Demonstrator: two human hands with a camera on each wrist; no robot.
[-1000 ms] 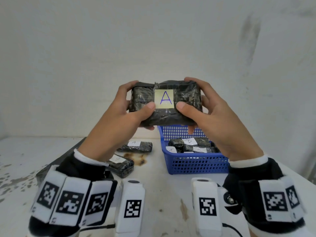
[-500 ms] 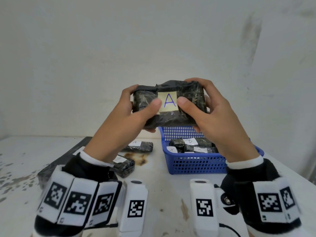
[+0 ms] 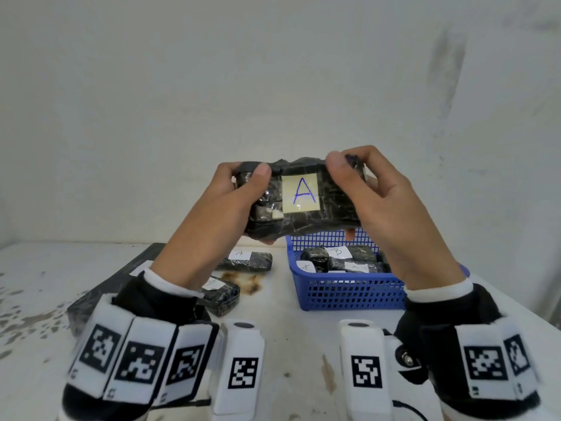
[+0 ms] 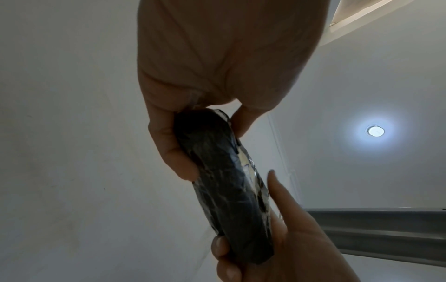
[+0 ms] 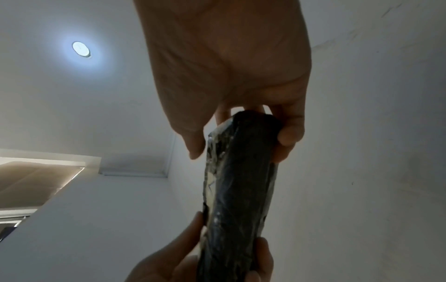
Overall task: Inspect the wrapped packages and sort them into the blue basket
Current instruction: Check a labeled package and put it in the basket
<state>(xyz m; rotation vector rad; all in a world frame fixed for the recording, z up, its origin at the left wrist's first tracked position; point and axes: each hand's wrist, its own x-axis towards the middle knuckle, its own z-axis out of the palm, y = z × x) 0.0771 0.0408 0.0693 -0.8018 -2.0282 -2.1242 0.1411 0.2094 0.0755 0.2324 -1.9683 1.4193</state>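
Observation:
A black wrapped package (image 3: 331,208) with a yellow label marked A is held up in the air above the table. My left hand (image 3: 239,196) grips its left end, thumb on the front face. My right hand (image 3: 361,183) grips its right end, thumb over the top corner. In the left wrist view the package (image 4: 224,183) shows edge-on between both hands; the right wrist view shows the package (image 5: 239,183) the same way. Below and behind stands the blue basket (image 3: 349,291) with several labelled packages inside.
Two more black packages lie on the white table: one labelled A (image 3: 247,261) left of the basket, another (image 3: 223,294) nearer me. A large flat dark parcel (image 3: 100,294) lies at the left. A brown stain (image 3: 252,282) marks the table.
Both hands have brought the package lower and closer to me, tilting its labelled face up. Both thumbs slid from the middle of the front face up to the top corners.

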